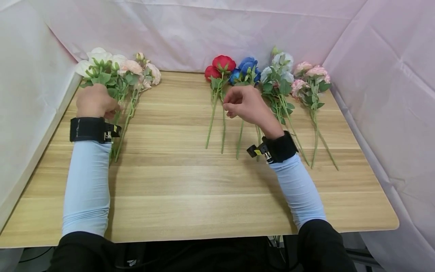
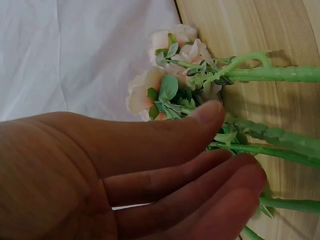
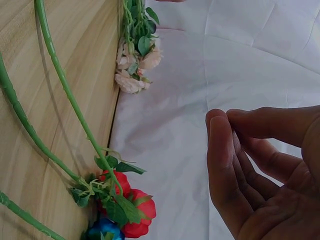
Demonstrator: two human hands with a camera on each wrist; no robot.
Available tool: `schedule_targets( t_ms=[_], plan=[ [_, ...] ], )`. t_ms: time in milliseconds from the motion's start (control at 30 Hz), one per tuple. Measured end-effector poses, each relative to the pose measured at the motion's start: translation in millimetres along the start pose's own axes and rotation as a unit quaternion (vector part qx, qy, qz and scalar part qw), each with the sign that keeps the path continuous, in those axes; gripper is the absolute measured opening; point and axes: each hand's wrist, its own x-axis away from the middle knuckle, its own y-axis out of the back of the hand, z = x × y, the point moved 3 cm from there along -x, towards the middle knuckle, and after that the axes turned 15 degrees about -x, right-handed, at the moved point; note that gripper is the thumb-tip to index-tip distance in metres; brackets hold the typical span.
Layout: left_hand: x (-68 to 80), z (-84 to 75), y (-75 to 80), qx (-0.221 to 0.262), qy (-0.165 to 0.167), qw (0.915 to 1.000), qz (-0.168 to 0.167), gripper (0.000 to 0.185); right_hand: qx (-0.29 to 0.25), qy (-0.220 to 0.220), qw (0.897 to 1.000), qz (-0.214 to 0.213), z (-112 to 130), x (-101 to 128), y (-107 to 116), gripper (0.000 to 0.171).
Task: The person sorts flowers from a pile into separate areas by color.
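Head view: worn high, looks forward and down over the whole wooden table (image 1: 210, 189) to the white backdrop sheet (image 1: 204, 30); both forearms in frame, wide and distant.
Left wrist view: close under the left hand (image 2: 125, 175), facing along the palm toward the pale flower bunch (image 2: 175, 75); image rolled sideways.
Right wrist view: close by the right hand (image 3: 255, 170), facing the red roses (image 3: 132, 210); shares the pale bunch and backdrop with the others
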Motion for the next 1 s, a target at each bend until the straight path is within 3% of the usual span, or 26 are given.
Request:
schedule_targets(
  t_ms=[267,467,1000],
  plan=[
    [-1.3,-0.2,-9.0,0.029,-0.002,0.9995,0.009,0.036,0.008,0.004,1.000,0.002,2,1,-1,0.008],
    [-2.3,-1.1,-10.4,0.050,-0.032,0.9982,0.012,0.034,0.011,0.000,1.000,0.005,3,2,-1,0.006],
    [2.7,-2.2,1.3,0.028,-0.041,0.9986,-0.013,0.032,0.012,0.002,1.000,0.007,4,3,-1,0.006]
  ],
)
